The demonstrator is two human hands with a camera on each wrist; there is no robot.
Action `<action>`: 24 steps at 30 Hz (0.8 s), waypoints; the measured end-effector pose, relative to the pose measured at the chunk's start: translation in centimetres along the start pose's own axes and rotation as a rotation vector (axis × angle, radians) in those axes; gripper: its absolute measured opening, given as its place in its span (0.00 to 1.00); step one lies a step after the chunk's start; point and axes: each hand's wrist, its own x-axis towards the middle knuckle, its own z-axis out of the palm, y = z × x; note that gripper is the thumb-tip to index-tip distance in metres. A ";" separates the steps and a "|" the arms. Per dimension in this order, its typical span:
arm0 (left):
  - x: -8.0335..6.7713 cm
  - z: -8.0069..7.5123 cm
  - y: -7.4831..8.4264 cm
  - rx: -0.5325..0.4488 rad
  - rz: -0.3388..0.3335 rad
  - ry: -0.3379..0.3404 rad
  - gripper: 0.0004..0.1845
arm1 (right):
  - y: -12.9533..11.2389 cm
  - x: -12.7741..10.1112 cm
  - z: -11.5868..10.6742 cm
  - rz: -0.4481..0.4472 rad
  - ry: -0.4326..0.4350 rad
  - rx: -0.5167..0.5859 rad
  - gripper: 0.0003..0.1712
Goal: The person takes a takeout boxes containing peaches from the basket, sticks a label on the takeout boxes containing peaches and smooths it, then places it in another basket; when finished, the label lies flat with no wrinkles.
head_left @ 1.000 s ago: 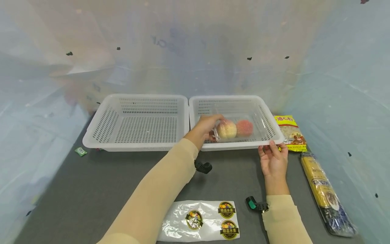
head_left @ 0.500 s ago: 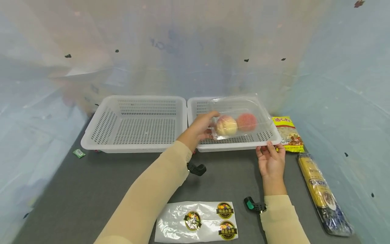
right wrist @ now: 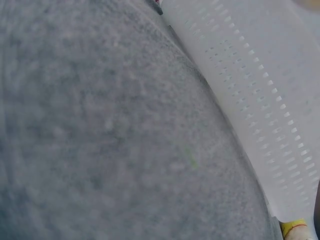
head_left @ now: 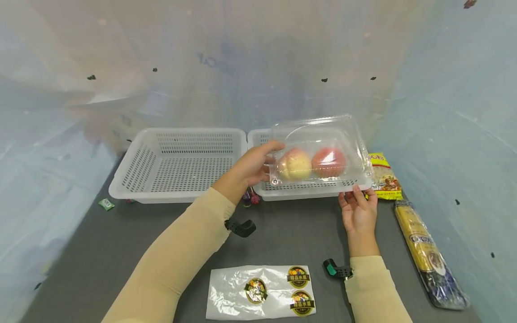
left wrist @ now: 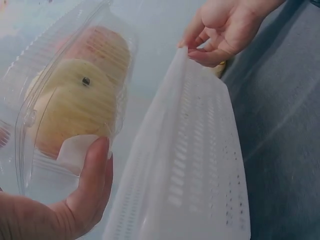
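Observation:
My left hand [head_left: 250,166] grips the left end of a clear plastic clamshell box [head_left: 313,130], thumb and fingers on its edge. Inside lie two peaches, a yellowish one [head_left: 295,165] and a redder one [head_left: 329,162]. The box is tilted above the right white basket [head_left: 300,193] and covers much of it in the head view. In the left wrist view, a small white piece [left wrist: 75,152] shows by my thumb. At that basket's front right corner, my right hand [head_left: 360,217] pinches the rim; the left wrist view shows this pinch too.
A second white basket [head_left: 177,196] stands to the left. A silvery bag [head_left: 230,294] with round fruit labels lies in front. On the right are a yellow food bag [head_left: 387,179] and a long pasta packet [head_left: 426,255]. Small wrapped candies [head_left: 106,204] lie by the baskets.
My left hand has lifted the clamshell box with the peaches up out of the right basket, drawing back slightly left. My right hand has stayed at the basket rim.

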 end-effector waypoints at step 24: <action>-13.3 -6.2 -3.9 0.112 0.100 -0.140 0.23 | -1.3 -0.1 1.4 0.053 0.058 -0.028 0.18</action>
